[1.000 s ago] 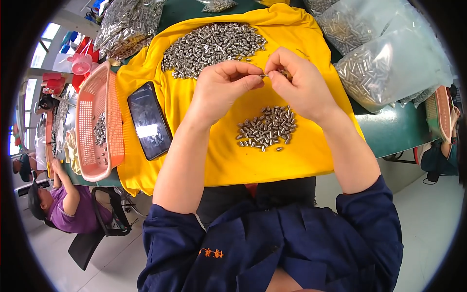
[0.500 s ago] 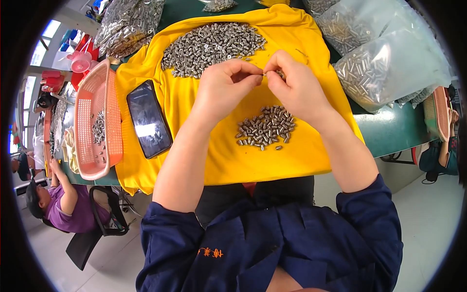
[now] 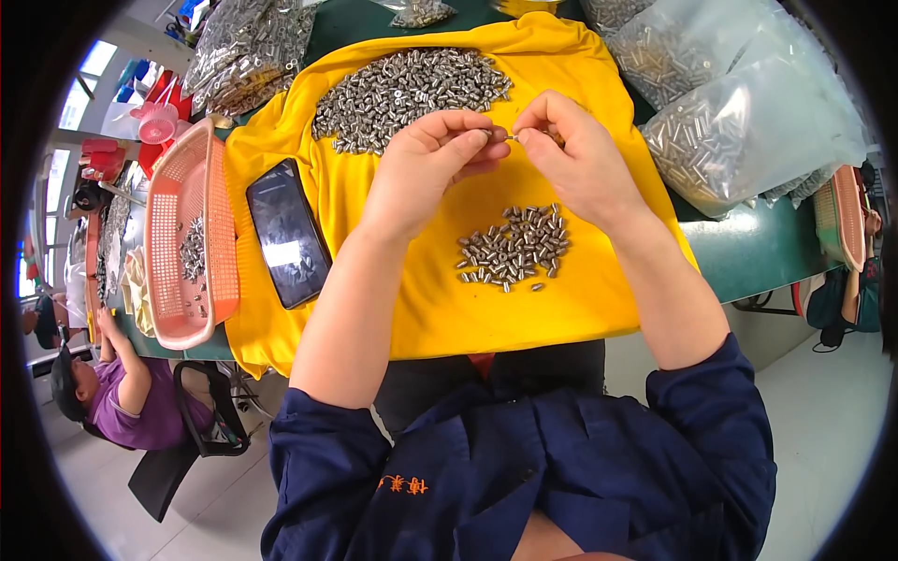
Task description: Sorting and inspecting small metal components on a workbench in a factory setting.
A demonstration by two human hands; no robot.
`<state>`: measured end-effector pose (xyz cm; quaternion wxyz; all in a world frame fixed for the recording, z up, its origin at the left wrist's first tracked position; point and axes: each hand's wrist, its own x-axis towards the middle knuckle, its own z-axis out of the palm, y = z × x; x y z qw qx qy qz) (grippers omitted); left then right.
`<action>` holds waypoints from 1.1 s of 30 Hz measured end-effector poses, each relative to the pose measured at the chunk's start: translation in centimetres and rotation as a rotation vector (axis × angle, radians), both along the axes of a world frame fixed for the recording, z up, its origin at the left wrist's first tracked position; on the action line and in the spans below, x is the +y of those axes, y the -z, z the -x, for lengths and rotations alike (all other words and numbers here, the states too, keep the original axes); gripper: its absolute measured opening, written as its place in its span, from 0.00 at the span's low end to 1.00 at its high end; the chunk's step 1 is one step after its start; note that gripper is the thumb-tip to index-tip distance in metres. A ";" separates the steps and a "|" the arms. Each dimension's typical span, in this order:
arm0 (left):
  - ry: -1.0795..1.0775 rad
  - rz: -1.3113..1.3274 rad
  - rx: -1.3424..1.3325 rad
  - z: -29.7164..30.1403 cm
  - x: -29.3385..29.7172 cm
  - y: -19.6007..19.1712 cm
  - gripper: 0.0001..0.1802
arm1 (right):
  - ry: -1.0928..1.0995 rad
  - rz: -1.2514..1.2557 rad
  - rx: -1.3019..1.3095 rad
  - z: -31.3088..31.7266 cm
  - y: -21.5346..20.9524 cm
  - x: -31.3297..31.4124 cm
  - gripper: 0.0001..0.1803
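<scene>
My left hand [image 3: 426, 168] pinches a small metal cylinder [image 3: 499, 134] between thumb and fingertips. Close against it, my right hand [image 3: 580, 164] is closed on a thin piece with a pale tip [image 3: 512, 138], which points at the cylinder; its other end is hidden by the fingers, so its kind is unclear. Both hands hover above a yellow cloth [image 3: 421, 323]. Beyond them lies a large heap of small metal cylinders [image 3: 402, 93]. Nearer me, below the right hand, sits a smaller pile of the same cylinders [image 3: 514, 245].
A black phone [image 3: 288, 234] lies on the cloth's left side. Beside it stands a pink plastic basket [image 3: 224, 243] with some metal parts. Clear bags of metal parts [image 3: 702, 150] rest at the right, another bag [image 3: 248, 56] at far left. A person in purple [image 3: 140, 402] sits at left.
My left fingers have shifted and now show the metal cylinder, which was hidden before. My right hand has moved slightly up, the thin piece's tip now showing.
</scene>
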<state>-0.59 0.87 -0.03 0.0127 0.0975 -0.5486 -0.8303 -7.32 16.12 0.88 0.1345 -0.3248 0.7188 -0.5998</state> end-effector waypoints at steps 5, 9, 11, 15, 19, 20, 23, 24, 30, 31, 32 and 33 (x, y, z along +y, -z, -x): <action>0.071 -0.246 0.003 -0.1 -0.2 0.5 0.07 | -0.022 0.083 -0.071 0.0 0.0 0.0 0.03; 0.127 -0.289 0.024 -0.1 -0.4 1.0 0.07 | -0.036 0.094 -0.062 -0.2 -0.2 0.0 0.03; 0.122 -0.292 0.018 -0.2 -0.1 0.8 0.07 | -0.053 0.102 -0.055 -0.2 -0.1 0.0 0.03; 0.094 -0.247 0.012 -0.3 0.4 0.2 0.06 | -0.055 0.089 -0.049 -0.3 -0.3 0.1 0.03; 0.076 -0.175 0.027 -0.4 0.3 0.1 0.06 | -0.035 0.033 0.110 -0.6 -0.9 0.2 0.03; 0.054 -0.115 0.040 -0.4 0.4 0.1 0.06 | -0.016 -0.051 0.257 -0.6 -1.0 0.3 0.03; 0.016 -0.015 0.075 -0.2 0.7 0.0 0.06 | 0.050 -0.124 0.360 -0.9 -1.1 0.2 0.04; 0.000 0.027 0.097 -0.2 0.8 0.0 0.06 | 0.050 -0.125 0.359 -0.9 -1.0 0.2 0.04; 0.007 -0.028 0.091 0.1 1.0 0.6 0.04 | 0.007 0.026 0.212 -0.6 -0.4 -0.1 0.04; 0.005 -0.027 0.092 0.0 1.0 0.6 0.04 | -0.014 0.009 0.169 -0.6 -0.5 0.0 0.04; 0.028 -0.095 0.078 0.0 0.9 0.7 0.04 | -0.034 -0.007 0.127 -0.5 -0.6 0.1 0.05; 0.050 -0.163 0.065 0.0 0.9 0.7 0.04 | -0.035 -0.007 0.129 -0.6 -0.8 0.2 0.05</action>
